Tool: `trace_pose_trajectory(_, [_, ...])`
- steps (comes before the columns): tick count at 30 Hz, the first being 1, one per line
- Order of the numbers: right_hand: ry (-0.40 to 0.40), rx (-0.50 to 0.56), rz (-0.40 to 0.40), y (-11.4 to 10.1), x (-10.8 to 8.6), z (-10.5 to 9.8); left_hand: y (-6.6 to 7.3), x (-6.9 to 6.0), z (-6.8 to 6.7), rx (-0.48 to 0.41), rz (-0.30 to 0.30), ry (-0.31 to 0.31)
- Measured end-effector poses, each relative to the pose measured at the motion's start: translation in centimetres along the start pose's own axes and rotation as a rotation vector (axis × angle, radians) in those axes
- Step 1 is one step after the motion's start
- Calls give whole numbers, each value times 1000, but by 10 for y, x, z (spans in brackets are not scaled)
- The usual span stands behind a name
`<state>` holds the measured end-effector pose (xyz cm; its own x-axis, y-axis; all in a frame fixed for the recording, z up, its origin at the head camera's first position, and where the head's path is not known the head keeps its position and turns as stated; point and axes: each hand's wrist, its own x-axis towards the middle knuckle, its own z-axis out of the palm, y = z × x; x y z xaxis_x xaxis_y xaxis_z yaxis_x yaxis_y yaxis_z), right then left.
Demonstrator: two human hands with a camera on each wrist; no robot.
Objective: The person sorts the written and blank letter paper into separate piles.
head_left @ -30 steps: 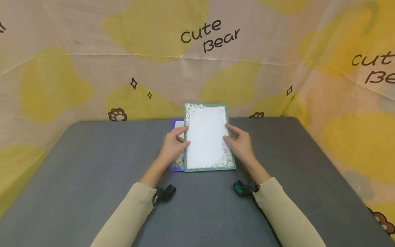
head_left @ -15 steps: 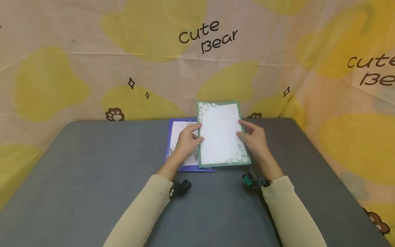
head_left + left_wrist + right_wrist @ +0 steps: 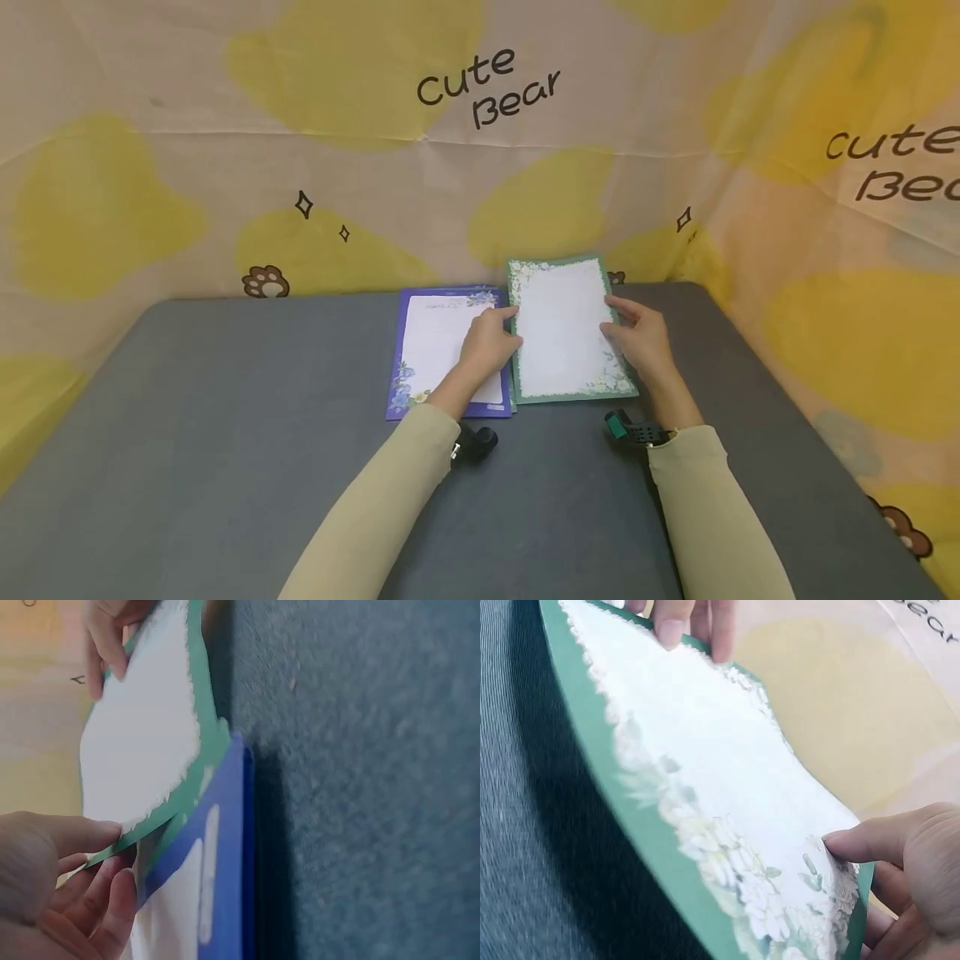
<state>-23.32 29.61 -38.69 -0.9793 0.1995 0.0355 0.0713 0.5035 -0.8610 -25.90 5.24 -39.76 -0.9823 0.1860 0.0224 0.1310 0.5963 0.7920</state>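
Note:
A sheet of paper with a green border and white flowers is held up by both hands. My left hand pinches its left edge, thumb on the face and fingers behind, as the left wrist view shows. On the opposite edge my right hand pinches the sheet the same way. The sheet bends slightly in the right wrist view, with a shadow under its near edge. Left of it lies a purple-bordered stationery pad with blue flowers, partly covered by my left hand and wrist.
Everything lies on a grey table. Behind its far edge hangs a patterned cloth with yellow patches and lettering. A green edge shows beside the purple pad's right side. Each wrist wears a black band.
Both hands have carried the green-bordered sheet to the right, off the purple pad. More of the pad's face now shows. The view has turned slightly to the right.

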Motion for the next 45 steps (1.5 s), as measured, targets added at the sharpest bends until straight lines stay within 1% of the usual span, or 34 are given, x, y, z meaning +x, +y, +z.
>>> trace_pose_trajectory(3, [9, -29, 6, 5, 1, -1, 1, 4, 4, 41, -12, -3])
trace_pose_trajectory(7, [16, -62, -3, 15, 4, 0, 2, 8, 8, 67, -32, -42])
trace_pose_trajectory(10, [33, -104, -21, 23, 5, 2, 2, 10, 9, 87, -31, -62])
trace_pose_trajectory(12, [46, -148, -45, 28, 7, 4, 2, 10, 11, 114, -26, -66])
trace_pose_trajectory(15, [68, -255, -86, 33, 8, 8, 1, 12, 13, 167, -24, -67])
trace_pose_trajectory(17, [80, -326, -112, 35, 7, 11, 1, 12, 13, 186, -27, -74])
trace_pose_trajectory(19, [87, -372, -123, 36, 7, 12, 1, 13, 14, 191, -25, -85])
trace_pose_trajectory(21, [85, -392, -128, 39, 7, 13, 1, 13, 15, 184, -25, -97])
trace_pose_trajectory(24, [78, -391, -131, 41, 7, 14, 1, 14, 15, 180, -22, -100])
trace_pose_trajectory(26, [75, -403, -149, 42, 6, 14, 1, 15, 16, 180, -21, -94])
trace_pose_trajectory(29, [60, -448, -184, 42, 4, 15, 0, 14, 16, 188, -11, -86])
trace_pose_trajectory(31, [52, -484, -200, 41, 4, 16, 1, 14, 15, 208, -1, -84])
trace_pose_trajectory(34, [37, -520, -202, 39, 5, 16, 4, 13, 14, 239, 18, -84])
trace_pose_trajectory(37, [41, -529, -201, 39, 7, 16, 7, 10, 9, 234, 57, -60])
trace_pose_trajectory(39, [52, -530, -212, 40, 7, 15, 8, 6, 3, 177, 89, -46])
trace_pose_trajectory(42, [57, -539, -218, 41, 5, 14, 3, -5, -15, 103, 128, -35])
trace_pose_trajectory(45, [48, -536, -226, 42, 4, 14, -11, -17, -40, 91, 153, -30])
